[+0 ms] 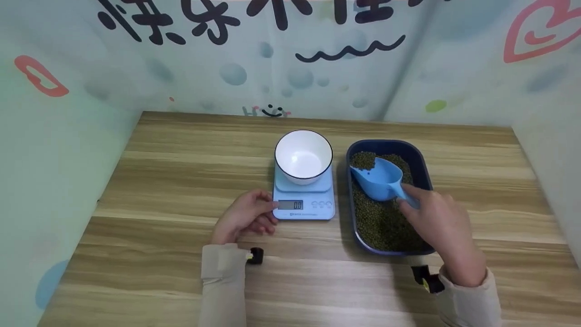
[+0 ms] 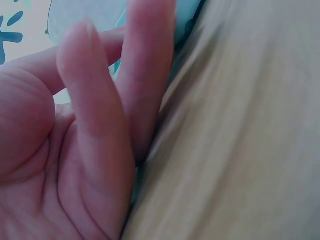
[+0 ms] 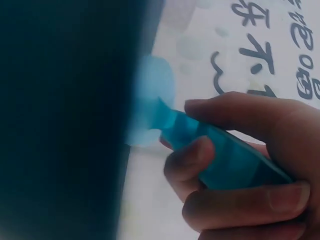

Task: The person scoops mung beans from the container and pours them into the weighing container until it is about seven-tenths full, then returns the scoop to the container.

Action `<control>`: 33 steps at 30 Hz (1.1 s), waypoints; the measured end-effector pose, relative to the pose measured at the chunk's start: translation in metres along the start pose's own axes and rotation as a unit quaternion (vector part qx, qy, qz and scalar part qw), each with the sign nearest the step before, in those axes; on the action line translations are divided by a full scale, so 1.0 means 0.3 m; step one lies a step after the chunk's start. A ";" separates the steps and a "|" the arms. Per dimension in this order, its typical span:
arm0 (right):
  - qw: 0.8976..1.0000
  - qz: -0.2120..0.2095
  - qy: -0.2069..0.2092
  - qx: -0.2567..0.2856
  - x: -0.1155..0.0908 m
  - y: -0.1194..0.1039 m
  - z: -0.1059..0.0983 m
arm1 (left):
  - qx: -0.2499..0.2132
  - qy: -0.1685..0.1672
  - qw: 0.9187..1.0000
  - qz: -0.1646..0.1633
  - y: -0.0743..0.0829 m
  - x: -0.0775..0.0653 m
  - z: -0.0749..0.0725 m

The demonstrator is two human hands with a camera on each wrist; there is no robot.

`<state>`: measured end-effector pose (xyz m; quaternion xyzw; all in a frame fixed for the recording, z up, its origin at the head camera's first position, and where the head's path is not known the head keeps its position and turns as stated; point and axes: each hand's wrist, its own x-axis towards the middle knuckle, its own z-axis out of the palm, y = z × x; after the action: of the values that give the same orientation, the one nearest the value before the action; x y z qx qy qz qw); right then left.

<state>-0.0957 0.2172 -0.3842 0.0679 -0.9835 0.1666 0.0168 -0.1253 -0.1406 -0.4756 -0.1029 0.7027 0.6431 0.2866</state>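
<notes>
A blue scoop (image 1: 379, 179) lies low over the mung beans (image 1: 376, 229) in a dark blue tray (image 1: 429, 179), with beans heaped at its tip. My right hand (image 1: 438, 218) grips the scoop's handle (image 3: 225, 155), fingers curled round it in the right wrist view. On the left, my left hand (image 1: 249, 213) holds the left edge of a light blue kitchen scale (image 1: 313, 211), thumb beside the display, which reads 0.0. Bent fingers (image 2: 100, 120) fill much of the left wrist view. A white bowl (image 1: 303, 156) with a dark rim stands on the scale's platform, nothing in it.
All this stands on a wood-grain table (image 1: 177, 181). A printed cloth backdrop (image 1: 190, 77) with large black characters rises behind it and along the sides. The tray sits just right of the scale, a narrow strip of table between them.
</notes>
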 end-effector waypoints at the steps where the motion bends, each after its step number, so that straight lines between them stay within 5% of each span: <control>1: 1.000 0.001 0.006 -0.001 -0.006 0.000 0.011 | 0.001 -0.001 1.000 -0.002 -0.002 -0.001 0.000; 10: 0.996 -0.007 0.088 -0.016 -0.049 0.001 0.095 | 0.010 0.005 1.000 0.001 -0.021 -0.002 -0.004; 23: 0.988 -0.017 0.152 0.013 -0.065 0.026 0.150 | -0.001 -0.004 1.000 0.001 0.004 -0.004 -0.003; 33: 0.991 0.008 0.124 0.053 -0.069 0.043 0.167 | 0.000 -0.002 1.000 0.006 0.003 -0.005 -0.003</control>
<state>-0.0776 0.2156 -0.4367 0.0398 -0.9640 0.2263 0.1338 -0.1247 -0.1417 -0.4741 -0.0971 0.7026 0.6453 0.2838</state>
